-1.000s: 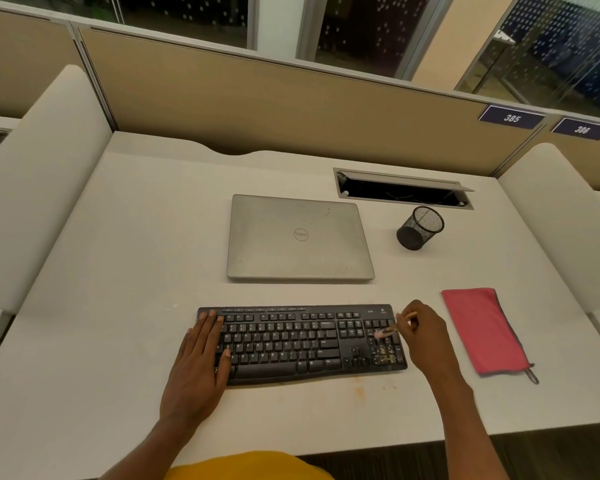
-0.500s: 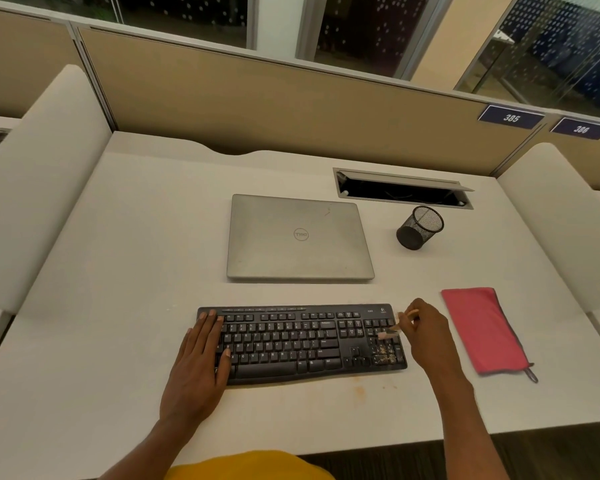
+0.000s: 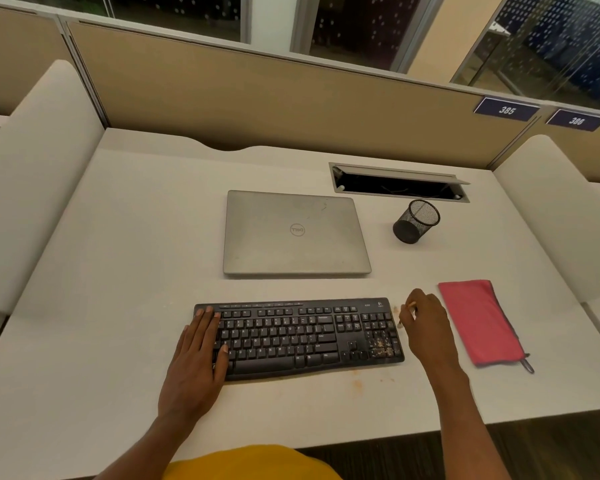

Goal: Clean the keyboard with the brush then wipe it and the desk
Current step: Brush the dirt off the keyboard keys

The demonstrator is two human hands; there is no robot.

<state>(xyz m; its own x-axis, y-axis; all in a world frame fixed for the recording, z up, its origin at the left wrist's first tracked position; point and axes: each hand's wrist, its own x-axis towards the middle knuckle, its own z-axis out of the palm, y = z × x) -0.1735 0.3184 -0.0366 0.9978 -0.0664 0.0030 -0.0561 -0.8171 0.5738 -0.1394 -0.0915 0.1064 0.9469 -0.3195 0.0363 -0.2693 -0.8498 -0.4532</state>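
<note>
Crumbs (image 3: pixel 382 348) speckle matte keyboard (image 3: pixel 291 336) beside thin brush (image 3: pixel 410 304).

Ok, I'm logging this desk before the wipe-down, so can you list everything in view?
Black full-size keyboard: one, black, front centre, crumbs on its number pad.
Closed silver laptop: one, silver, behind the keyboard.
Black wire-mesh pen cup: one, black, right of the laptop.
Folded red cloth: one, red, right of the keyboard.
Small wooden-handled brush: one, pale wood, held beside the keyboard's right edge.
Open cable hatch: one, grey-framed, behind the pen cup.
Blue number plates: two, blue, on the partition.
White desk: one, white, orange stain near its front edge.
Left hand: one, flat on the keyboard's left end.
Right hand: one, gripping the brush.
</note>
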